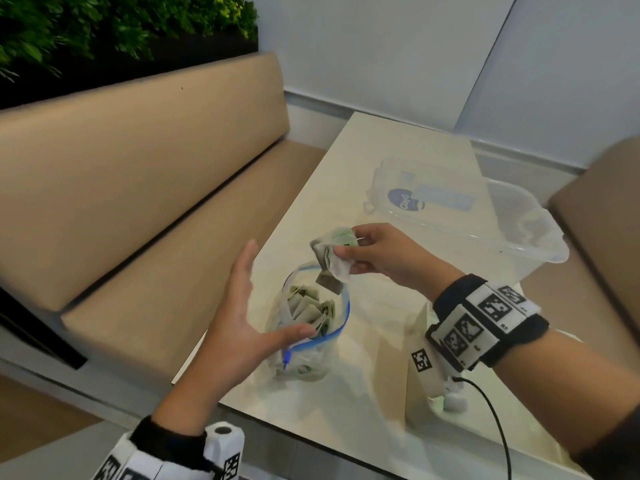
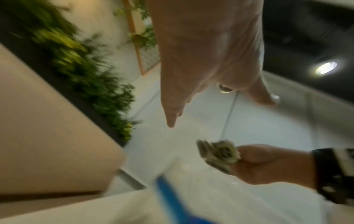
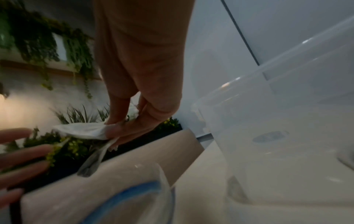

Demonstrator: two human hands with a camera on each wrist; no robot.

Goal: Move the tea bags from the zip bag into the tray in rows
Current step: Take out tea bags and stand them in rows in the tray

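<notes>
A clear zip bag (image 1: 313, 327) with a blue zipper rim stands open on the pale table, with several tea bags inside. My right hand (image 1: 377, 252) pinches a small bunch of tea bags (image 1: 332, 252) above the bag's mouth; one tag dangles below. The same tea bags (image 3: 86, 130) show at my fingertips in the right wrist view and the bunch (image 2: 218, 154) in the left wrist view. My left hand (image 1: 239, 306) is spread flat beside the bag, thumb at the zipper rim, holding nothing. A clear plastic tray (image 1: 519, 244) sits farther back on the right.
A clear lid with a blue label (image 1: 415, 195) lies behind the tray. A tan cushioned bench (image 1: 138, 202) runs along the table's left side, with plants (image 1: 104, 22) above it. A black cable (image 1: 491, 410) trails from my right wrist.
</notes>
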